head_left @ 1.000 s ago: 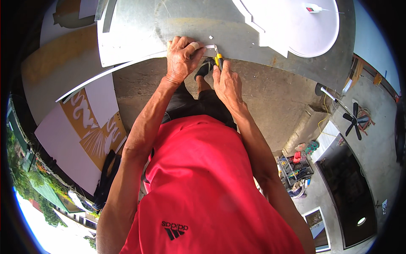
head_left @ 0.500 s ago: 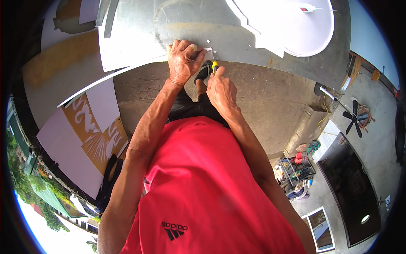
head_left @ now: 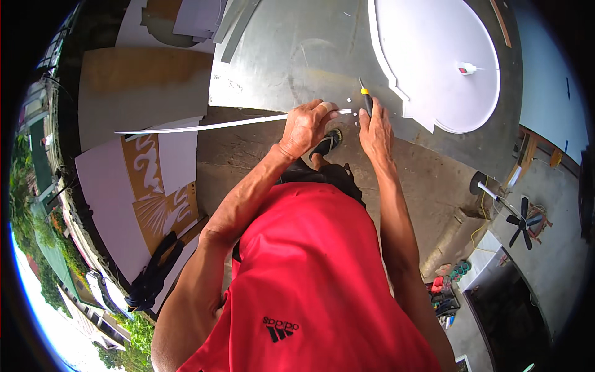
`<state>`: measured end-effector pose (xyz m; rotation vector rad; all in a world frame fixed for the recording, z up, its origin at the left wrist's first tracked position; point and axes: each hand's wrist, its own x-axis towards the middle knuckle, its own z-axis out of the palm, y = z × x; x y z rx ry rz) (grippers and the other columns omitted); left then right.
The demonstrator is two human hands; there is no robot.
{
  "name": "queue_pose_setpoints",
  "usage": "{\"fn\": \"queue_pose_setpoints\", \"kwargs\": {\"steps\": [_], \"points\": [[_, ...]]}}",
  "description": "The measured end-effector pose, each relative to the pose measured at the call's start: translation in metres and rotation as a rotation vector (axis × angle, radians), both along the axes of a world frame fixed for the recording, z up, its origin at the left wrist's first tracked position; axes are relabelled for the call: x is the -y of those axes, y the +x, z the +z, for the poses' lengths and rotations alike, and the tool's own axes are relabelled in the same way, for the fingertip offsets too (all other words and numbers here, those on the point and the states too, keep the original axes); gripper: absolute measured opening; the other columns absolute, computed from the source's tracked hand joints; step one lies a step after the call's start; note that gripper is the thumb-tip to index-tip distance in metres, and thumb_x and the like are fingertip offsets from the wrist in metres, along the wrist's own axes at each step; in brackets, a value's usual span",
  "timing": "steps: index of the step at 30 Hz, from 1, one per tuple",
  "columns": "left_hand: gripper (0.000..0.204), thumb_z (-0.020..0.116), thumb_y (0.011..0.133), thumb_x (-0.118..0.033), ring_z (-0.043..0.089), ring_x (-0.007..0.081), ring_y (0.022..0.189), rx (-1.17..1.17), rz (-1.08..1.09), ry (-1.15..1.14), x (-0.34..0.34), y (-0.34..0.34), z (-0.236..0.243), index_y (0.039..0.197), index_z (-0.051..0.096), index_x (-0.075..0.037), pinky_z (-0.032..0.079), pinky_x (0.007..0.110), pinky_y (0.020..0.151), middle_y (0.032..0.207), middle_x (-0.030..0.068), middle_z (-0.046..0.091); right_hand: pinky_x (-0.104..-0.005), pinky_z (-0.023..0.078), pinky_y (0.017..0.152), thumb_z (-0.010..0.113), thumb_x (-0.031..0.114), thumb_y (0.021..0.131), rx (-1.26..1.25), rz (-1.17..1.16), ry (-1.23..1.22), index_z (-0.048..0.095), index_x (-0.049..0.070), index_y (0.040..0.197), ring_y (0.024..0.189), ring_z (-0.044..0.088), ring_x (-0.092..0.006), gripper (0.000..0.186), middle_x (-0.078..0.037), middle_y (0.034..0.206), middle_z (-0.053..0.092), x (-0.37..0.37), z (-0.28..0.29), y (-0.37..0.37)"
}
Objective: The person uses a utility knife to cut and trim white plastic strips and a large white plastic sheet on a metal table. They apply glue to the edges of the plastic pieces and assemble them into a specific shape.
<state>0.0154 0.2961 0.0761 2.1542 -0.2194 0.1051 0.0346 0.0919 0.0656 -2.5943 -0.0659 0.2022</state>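
Observation:
My left hand (head_left: pixel 305 128) is closed on a long, thin white strip (head_left: pixel 217 126). The strip runs far out to the left, past the table edge, and its short end pokes out beyond my fingers on the right. In my right hand (head_left: pixel 377 133) is a utility knife (head_left: pixel 365 96) with a black and yellow handle, its blade pointing up and away, apart from the strip. Small white offcuts (head_left: pixel 349 100) lie between the two hands, on the near part of the grey metal table (head_left: pixel 310 56).
A large white cut-out panel (head_left: pixel 440 37) with a rounded side covers the table's right part, a small white bottle (head_left: pixel 466 68) on it. Grey metal bars (head_left: pixel 240 30) lie at the far left. Boards (head_left: pixel 149 93) lean at left; a black fan (head_left: pixel 522 221) stands at right.
The knife has come away from the strip's end, up and to the right. The strip, in my left hand, now angles clear of the table edge. The whole view has shifted.

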Motion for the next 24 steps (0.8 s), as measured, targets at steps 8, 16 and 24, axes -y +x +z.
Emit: {"fn": "queue_pose_setpoints", "kwargs": {"steps": [8,16,24], "points": [[0.011,0.072,0.090,-0.007,0.064,0.0330,0.065,0.009,0.082,-0.092,-0.014,-0.002,0.085,0.101,0.072,-0.006,0.050,0.041,0.056,0.076,0.0109,0.064,-0.0318,0.055,0.080,0.062,0.008,0.099,-0.192,-0.062,0.660,0.068,-0.002,0.121,0.091,0.070,-0.0196,0.025,-0.012,0.102,0.072,-0.032,0.065,0.032],[0.010,0.068,0.095,-0.008,0.065,0.0272,0.066,-0.014,0.070,-0.257,-0.008,0.005,0.134,0.101,0.071,0.000,0.051,0.037,0.059,0.078,0.0140,0.067,-0.0315,0.058,0.070,0.062,0.014,0.102,-0.175,0.057,1.244,0.061,-0.003,0.131,0.082,0.069,-0.0188,0.034,-0.014,0.102,0.071,-0.026,0.126,-0.005],[0.011,0.069,0.094,-0.011,0.063,0.0352,0.066,-0.125,0.043,-0.345,0.022,-0.028,0.129,0.095,0.070,-0.001,0.049,0.042,0.062,0.077,0.0178,0.066,-0.0254,0.050,0.060,0.068,0.014,0.099,-0.094,0.146,1.250,0.067,-0.001,0.104,0.074,0.063,-0.0132,0.016,-0.007,0.097,0.064,0.011,0.113,-0.008]]}}
